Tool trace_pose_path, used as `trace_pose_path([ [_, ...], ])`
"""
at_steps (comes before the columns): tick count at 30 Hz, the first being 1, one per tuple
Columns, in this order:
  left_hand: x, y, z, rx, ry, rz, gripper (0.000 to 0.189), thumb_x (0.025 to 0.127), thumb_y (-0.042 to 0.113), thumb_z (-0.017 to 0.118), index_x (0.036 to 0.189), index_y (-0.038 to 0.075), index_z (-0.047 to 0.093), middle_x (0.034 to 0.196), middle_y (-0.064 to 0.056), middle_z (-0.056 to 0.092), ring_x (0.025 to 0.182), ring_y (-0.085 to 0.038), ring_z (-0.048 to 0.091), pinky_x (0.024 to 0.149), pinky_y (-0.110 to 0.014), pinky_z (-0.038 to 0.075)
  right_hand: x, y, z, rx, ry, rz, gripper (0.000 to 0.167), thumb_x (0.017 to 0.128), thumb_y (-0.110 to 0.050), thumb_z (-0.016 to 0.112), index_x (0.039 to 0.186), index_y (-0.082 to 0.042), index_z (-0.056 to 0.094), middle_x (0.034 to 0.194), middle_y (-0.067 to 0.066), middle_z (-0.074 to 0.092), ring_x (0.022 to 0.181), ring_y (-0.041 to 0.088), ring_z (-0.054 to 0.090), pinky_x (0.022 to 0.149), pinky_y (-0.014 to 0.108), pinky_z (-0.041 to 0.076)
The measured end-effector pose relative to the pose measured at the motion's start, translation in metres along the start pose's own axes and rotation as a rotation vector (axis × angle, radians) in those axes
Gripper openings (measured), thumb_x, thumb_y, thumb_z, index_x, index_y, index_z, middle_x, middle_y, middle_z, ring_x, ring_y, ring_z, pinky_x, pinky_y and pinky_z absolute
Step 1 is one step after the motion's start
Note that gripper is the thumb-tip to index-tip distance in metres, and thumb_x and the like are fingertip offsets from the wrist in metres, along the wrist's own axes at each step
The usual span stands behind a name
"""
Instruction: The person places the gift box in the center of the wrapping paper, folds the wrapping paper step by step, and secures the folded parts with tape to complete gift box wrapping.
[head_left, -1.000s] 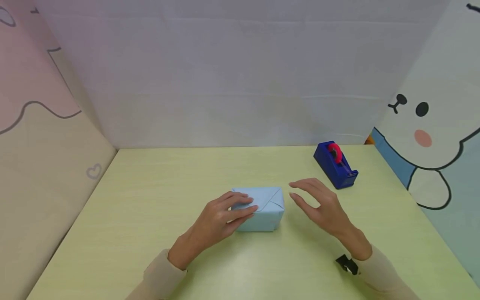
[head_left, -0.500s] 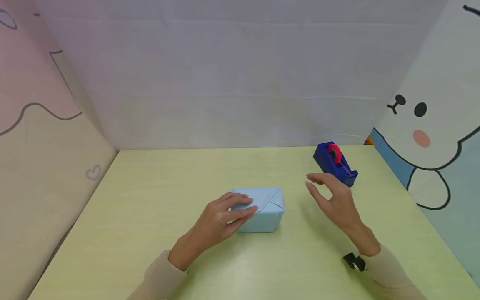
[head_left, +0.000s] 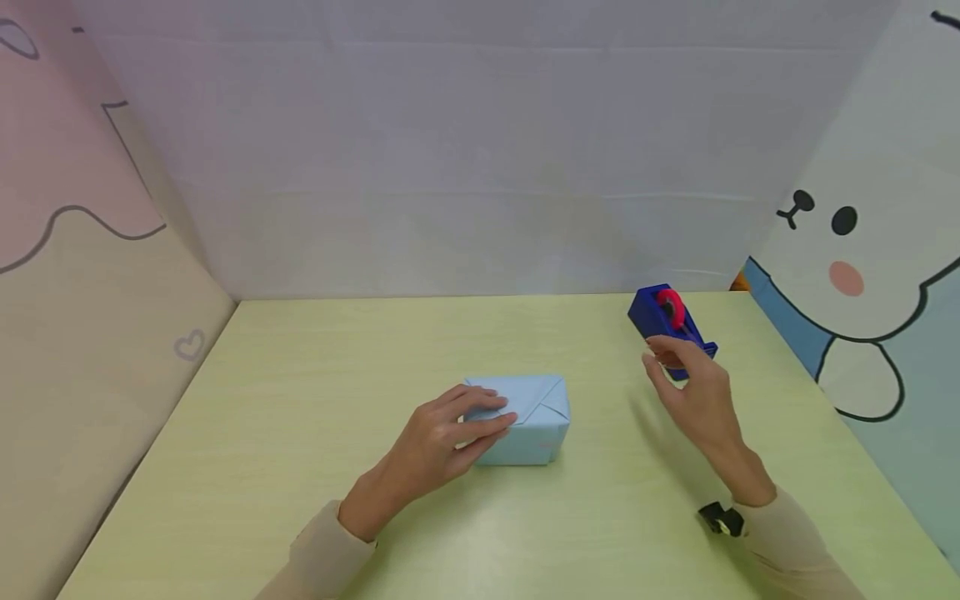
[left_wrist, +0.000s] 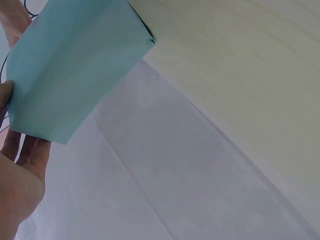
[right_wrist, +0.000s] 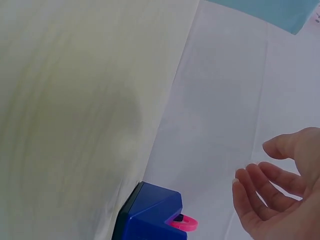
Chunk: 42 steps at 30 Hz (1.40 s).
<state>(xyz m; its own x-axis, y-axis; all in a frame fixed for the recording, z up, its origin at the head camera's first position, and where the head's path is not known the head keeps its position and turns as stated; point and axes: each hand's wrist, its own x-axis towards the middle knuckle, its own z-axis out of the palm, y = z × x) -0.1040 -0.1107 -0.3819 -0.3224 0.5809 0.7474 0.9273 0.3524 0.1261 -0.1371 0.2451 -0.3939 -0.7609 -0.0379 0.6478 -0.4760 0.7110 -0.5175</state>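
A box wrapped in light blue paper (head_left: 536, 408) sits on the table, folded paper flaps showing on its top. My left hand (head_left: 431, 433) holds its left end, as the left wrist view also shows, with the thumb (left_wrist: 5, 92) against one face of the wrapped box (left_wrist: 75, 70) and other fingers behind its edge. My right hand (head_left: 697, 392) hovers beside the front end of a blue tape dispenser (head_left: 648, 312), fingers loosely bent and thumb apart from them. In the right wrist view nothing lies between the right hand's (right_wrist: 280, 190) fingers; the dispenser (right_wrist: 150, 210) stands to its left.
A red-pink tape roll (head_left: 672, 307) sits in the dispenser. Pale yellow-green wood tops the table (head_left: 337, 358). A white sheet (head_left: 480, 167) rises behind it, with printed cartoon panels (head_left: 847, 250) at both sides. A black strap piece (head_left: 722, 519) hangs by the right sleeve.
My right hand has moved right, away from the wrapped box, and now overlaps the tape dispenser's front end. The left hand and the box have stayed in place.
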Motion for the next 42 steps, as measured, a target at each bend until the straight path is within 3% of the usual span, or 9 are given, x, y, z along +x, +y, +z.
trace_pose_path([
  [9, -0.002, -0.001, 0.001, 0.004, -0.003, -0.008, 0.033, 0.079, 0.003, 0.087, 0.11, 0.009, 0.081, 0.111, -0.009, 0.072, 0.103, -0.024, 0.069, 0.078, -0.028, 0.059, 0.002, 0.014, -0.004, -0.014, 0.018, 0.067, 0.028, 0.09, 0.003, 0.075, 0.116, 0.007, 0.069, 0.105, 0.022, 0.072, 0.08, 0.035, 0.068, 0.077, 0.002, 0.04],
  [21, -0.002, -0.001, 0.002, -0.002, 0.006, -0.006, 0.033, 0.079, 0.002, 0.087, 0.11, 0.009, 0.081, 0.111, -0.009, 0.072, 0.103, -0.025, 0.07, 0.079, -0.029, 0.059, 0.003, 0.032, -0.016, -0.101, -0.002, 0.273, 0.03, 0.095, -0.007, 0.071, 0.12, 0.01, 0.067, 0.102, 0.027, 0.069, 0.084, 0.041, 0.067, 0.071, 0.0, 0.036],
  [28, -0.002, -0.001, 0.003, -0.004, 0.008, -0.006, 0.033, 0.079, 0.003, 0.087, 0.11, 0.009, 0.081, 0.111, -0.009, 0.072, 0.104, -0.024, 0.069, 0.078, -0.028, 0.059, 0.003, 0.042, -0.022, -0.145, -0.014, 0.34, 0.031, 0.098, -0.011, 0.067, 0.121, 0.011, 0.066, 0.099, 0.026, 0.066, 0.085, 0.043, 0.069, 0.067, -0.001, 0.033],
  [32, -0.003, -0.002, 0.003, -0.002, 0.009, -0.005, 0.033, 0.078, 0.003, 0.087, 0.11, 0.009, 0.081, 0.111, -0.009, 0.072, 0.104, -0.024, 0.069, 0.078, -0.028, 0.059, 0.004, 0.047, -0.023, -0.178, -0.035, 0.389, 0.033, 0.1, -0.014, 0.064, 0.122, 0.011, 0.065, 0.099, 0.026, 0.064, 0.087, 0.044, 0.068, 0.067, 0.011, 0.04],
  [37, -0.002, -0.001, 0.003, 0.003, 0.011, -0.003, 0.033, 0.078, 0.003, 0.087, 0.11, 0.009, 0.081, 0.111, -0.009, 0.072, 0.104, -0.024, 0.069, 0.079, -0.028, 0.059, 0.004, 0.054, -0.023, -0.211, -0.052, 0.389, 0.033, 0.101, -0.014, 0.061, 0.122, 0.012, 0.064, 0.098, 0.027, 0.063, 0.085, 0.045, 0.067, 0.07, 0.041, 0.05],
  [42, -0.002, -0.001, 0.003, 0.002, 0.009, -0.008, 0.033, 0.078, 0.003, 0.087, 0.11, 0.008, 0.081, 0.111, -0.009, 0.072, 0.104, -0.025, 0.069, 0.08, -0.029, 0.059, 0.006, 0.058, -0.024, -0.233, -0.073, 0.376, 0.032, 0.101, -0.014, 0.06, 0.12, 0.012, 0.066, 0.097, 0.027, 0.065, 0.08, 0.044, 0.067, 0.066, 0.041, 0.048],
])
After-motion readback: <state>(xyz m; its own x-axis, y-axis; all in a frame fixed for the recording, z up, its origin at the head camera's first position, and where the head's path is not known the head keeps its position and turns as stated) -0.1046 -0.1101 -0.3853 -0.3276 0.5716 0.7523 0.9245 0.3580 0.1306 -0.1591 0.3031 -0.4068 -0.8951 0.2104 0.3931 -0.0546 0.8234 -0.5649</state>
